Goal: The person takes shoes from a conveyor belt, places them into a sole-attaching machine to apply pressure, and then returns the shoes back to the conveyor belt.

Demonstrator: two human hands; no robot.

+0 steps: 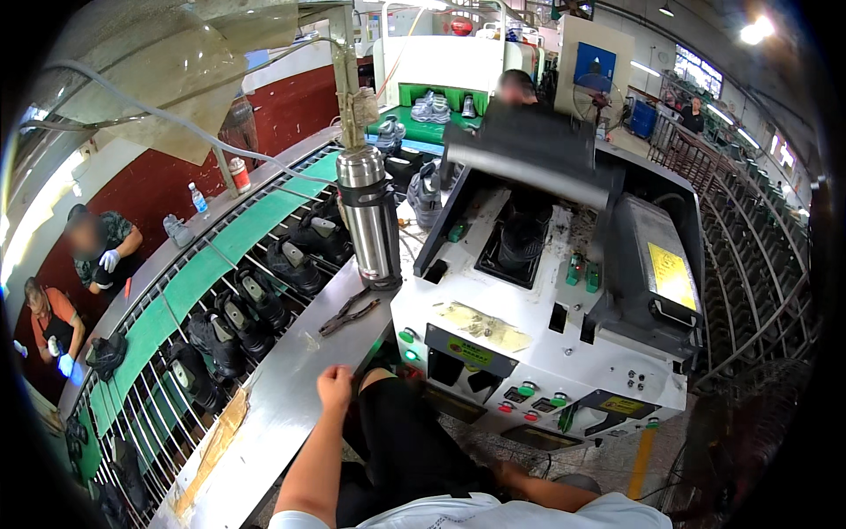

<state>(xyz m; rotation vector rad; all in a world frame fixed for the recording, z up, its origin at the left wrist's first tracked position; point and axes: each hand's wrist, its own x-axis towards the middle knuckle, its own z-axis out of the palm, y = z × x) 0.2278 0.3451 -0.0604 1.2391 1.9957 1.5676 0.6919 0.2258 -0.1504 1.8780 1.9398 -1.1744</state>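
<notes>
My left hand (335, 386) rests in a loose fist at the edge of the metal tabletop (304, 388), with nothing visible in it. Beyond it lies a pair of dark pliers (348, 316), and behind those stands a tall steel thermos (368, 225). Low by my right thigh, my right hand (506, 473) is small and blurred, its fingers hidden. In front of me is a white machine (458, 309) with buttons along its front. A black shoe (520, 242) sits in its opening, beneath a raised dark cover (538, 159) smeared by motion.
Left of the tabletop, a rack of metal rods (154, 370) carries several black shoes (211, 344) beside a green belt (207, 256). Grey shoes (426, 196) stand behind the thermos. Co-workers (106, 251) are at the far left, and another person (520, 93) is behind the machine.
</notes>
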